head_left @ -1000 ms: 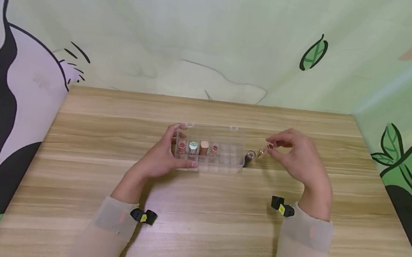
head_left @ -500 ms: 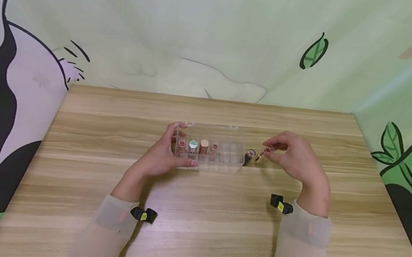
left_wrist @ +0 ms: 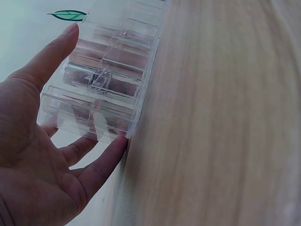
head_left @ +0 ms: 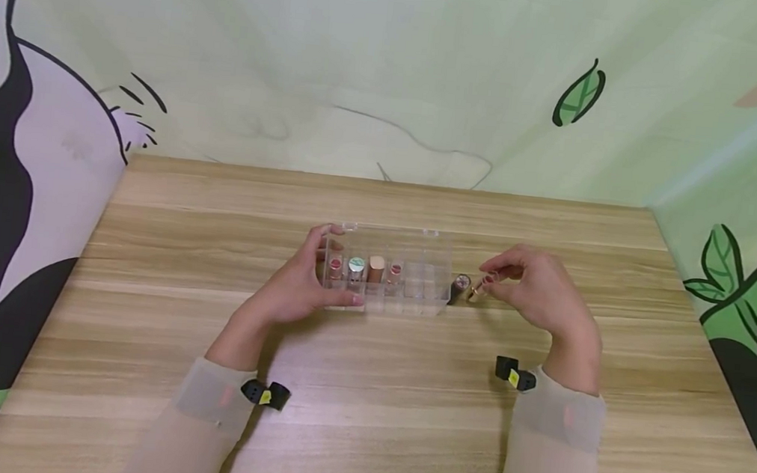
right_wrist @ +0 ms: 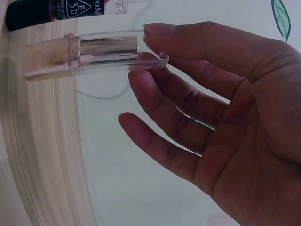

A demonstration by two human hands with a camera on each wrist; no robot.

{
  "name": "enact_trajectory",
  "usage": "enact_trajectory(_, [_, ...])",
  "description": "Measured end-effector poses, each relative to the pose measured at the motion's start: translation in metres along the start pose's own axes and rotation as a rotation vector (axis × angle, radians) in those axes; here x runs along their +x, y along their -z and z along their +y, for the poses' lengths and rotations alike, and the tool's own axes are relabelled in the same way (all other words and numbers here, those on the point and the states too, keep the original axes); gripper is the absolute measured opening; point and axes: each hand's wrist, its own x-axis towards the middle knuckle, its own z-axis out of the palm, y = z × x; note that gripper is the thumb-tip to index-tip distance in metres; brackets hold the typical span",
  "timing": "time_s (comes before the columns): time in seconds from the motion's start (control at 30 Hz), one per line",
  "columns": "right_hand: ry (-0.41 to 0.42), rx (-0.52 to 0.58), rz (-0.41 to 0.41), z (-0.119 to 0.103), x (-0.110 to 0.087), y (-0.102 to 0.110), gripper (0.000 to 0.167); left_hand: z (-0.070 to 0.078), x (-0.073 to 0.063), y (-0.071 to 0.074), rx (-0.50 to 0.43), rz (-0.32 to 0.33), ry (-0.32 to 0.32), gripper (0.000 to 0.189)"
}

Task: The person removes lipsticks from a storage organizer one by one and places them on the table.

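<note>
A clear plastic compartment box (head_left: 419, 291) stands on the table, its left end held by my left hand (head_left: 296, 286), thumb along the front and fingers round the far side. Several lipsticks stand in its left compartments, including a silver one with a green-patterned top (head_left: 356, 268) and a rose-brown one (head_left: 375, 269). Just right of the box my right hand (head_left: 536, 286) pinches a lipstick (right_wrist: 51, 59) by its clear cap, with the gold base pointing down at the table. Beside it, against the box's right end, a dark lipstick (head_left: 459, 289) with white print (right_wrist: 77, 8) stands upright.
The wood-grain table (head_left: 364, 400) reaches back to a pale green backdrop (head_left: 393, 65) printed with pandas and leaves. Black wrist cameras sit on both sleeves, the left camera (head_left: 266, 394) and the right camera (head_left: 515, 375).
My right hand has drifted slightly left and down with the pinched lipstick, closer to the dark lipstick. The left hand and the box have stayed in place.
</note>
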Motion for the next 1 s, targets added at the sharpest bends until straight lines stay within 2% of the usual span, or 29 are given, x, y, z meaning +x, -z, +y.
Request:
enact_trajectory(0.43, [-0.004, 0.005, -0.039, 0.0086, 0.0055, -0.0059, 0.022, 0.0005, 0.0002, -0.0006, 0.009, 0.004, -0.001, 0.107])
enact_trajectory(1.0, [-0.018, -0.022, -0.058, 0.0069, 0.0073, -0.0065, 0.022, 0.0001, 0.0002, -0.0002, 0.009, 0.004, 0.000, 0.107])
